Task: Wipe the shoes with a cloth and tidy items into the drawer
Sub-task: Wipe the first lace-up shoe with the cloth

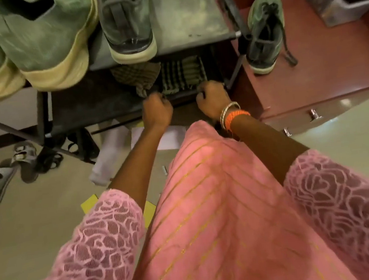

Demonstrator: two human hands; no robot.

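Two tiers of rack hold shoes above and a checked cloth below; left hand and right hand curl at its near edge, apparently pinching it, so fetching comes first, then lifting it toward the grey shoe

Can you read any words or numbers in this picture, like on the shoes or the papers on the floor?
None can be read.
Green shoes on the rack: no brand or label shows.
Dark shoe on the red cabinet: no logo shows.
White paper on the floor: partly hidden, no print shows.
Yellow cards: blank.
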